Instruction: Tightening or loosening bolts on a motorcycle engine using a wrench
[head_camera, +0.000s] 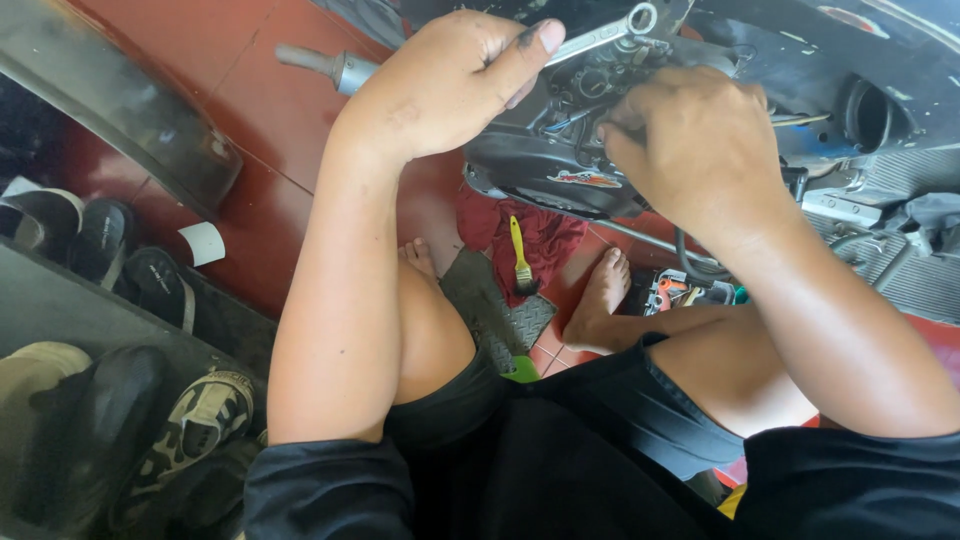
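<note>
At upper centre of the frame, the left hand (450, 85) was curled over a silver wrench (600, 35), fingers gripping its shaft, forearm running down-left. The right hand (695, 145) pressed against the black engine casing (545, 165), fingers closed; their grip could not be told.

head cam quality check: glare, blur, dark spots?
Head view: even daylight and sharp focus on the left hand gripping the shiny steel combination wrench, with mild glare on its ring end; the right hand at the black engine casing is clear; the shoes lower left sit in deep shadow; edges bow slightly.
</note>
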